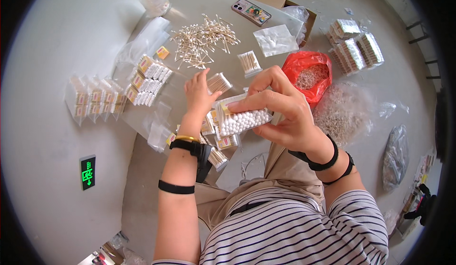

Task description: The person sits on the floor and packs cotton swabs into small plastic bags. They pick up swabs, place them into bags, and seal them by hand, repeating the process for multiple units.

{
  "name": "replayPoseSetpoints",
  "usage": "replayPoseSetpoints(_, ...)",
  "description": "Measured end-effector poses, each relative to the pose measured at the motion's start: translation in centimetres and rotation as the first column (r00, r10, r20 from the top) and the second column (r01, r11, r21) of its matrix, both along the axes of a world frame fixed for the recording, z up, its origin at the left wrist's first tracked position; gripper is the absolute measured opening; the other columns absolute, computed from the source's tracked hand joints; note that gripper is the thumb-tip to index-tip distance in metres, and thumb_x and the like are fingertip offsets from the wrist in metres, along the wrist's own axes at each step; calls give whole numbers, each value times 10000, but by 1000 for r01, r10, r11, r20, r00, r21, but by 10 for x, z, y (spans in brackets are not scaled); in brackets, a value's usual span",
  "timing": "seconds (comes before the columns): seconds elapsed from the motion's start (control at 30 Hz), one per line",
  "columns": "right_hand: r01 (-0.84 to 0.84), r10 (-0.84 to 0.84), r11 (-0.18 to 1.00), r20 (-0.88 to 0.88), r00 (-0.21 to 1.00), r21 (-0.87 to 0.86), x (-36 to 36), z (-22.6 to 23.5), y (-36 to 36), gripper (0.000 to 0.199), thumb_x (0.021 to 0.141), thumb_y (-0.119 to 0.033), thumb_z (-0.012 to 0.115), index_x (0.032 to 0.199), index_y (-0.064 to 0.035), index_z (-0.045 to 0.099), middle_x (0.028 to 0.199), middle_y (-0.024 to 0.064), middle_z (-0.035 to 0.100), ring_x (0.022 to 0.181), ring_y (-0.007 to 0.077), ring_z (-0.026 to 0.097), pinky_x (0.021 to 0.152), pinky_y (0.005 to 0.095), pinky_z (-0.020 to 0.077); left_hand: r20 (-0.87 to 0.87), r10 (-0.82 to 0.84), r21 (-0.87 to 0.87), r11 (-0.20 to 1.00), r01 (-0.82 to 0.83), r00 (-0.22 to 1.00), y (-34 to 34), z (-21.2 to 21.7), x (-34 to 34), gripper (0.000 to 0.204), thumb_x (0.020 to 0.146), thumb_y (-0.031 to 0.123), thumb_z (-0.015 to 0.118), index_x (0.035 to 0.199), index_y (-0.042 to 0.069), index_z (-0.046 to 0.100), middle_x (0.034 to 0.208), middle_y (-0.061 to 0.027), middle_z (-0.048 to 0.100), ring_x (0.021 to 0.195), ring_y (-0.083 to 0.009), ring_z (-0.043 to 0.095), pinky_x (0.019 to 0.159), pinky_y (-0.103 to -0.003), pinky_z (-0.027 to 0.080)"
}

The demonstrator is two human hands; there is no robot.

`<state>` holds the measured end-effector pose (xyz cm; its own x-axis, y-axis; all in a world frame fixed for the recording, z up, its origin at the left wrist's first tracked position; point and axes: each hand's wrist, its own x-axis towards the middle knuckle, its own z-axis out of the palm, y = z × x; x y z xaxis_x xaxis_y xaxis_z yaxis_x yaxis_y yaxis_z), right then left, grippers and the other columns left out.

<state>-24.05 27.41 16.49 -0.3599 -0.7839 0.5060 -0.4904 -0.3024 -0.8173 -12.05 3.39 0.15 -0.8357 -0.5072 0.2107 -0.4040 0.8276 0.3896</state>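
Note:
My right hand (285,108) grips a clear bag of cotton swabs (247,121) above the table's near edge, its round white tips facing me. Farther left, my left hand (197,92) is open, thumb and fingers apart beside a small pack of cotton swabs (219,83); whether it touches the pack is hard to tell. Beneath the held bag lie several more swab packs with yellow labels (227,142), partly hidden by my hands. Another swab pack (249,63) lies beyond my right hand. A heap of loose cotton swabs (204,39) spreads across the table's far part.
Stacked swab packs (149,80) and filled bags (95,96) line the left side. A phone (251,12) and a flat plastic bag (275,40) lie at the back. Right of the table are a red bag of swabs (311,75), a large clear bag (344,113) and bundled packs (354,51).

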Motion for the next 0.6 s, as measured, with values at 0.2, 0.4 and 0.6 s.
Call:
replayPoseSetpoints(0.2, 28, -29, 1000, -49, 998, -11, -3, 6, 9, 516, 606, 3, 722, 1107, -98, 795, 973, 50, 507, 944, 224, 555, 842, 339, 473, -450, -96, 270, 933, 238, 888, 56, 138, 30, 347, 870, 134, 760, 1199, 56, 681, 1221, -113, 678, 1155, -297, 633, 986, -446, 488)
replayPoseSetpoints(0.4, -40, 31, 995, -99, 995, -95, 17, 30, 13, 540, 618, 29, 785, 1126, -152, 769, 977, 44, 554, 918, 248, 515, 791, 360, 440, -551, -270, -41, 954, 298, 790, 114, 213, 65, 465, 768, 327, 883, 1125, 79, 719, 1094, -75, 697, 1058, -269, 640, 890, -374, 523)
replayPoseSetpoints(0.6, -57, 22, 987, -229, 973, -149, 36, 48, 31, 408, 686, -146, 874, 1076, -88, 770, 959, 51, 601, 908, 240, 592, 814, 367, 476, -533, -346, -157, 937, 312, 772, 131, 240, 91, 294, 773, 231, 858, 1008, 92, 751, 1022, -35, 706, 928, -243, 673, 802, -377, 531)
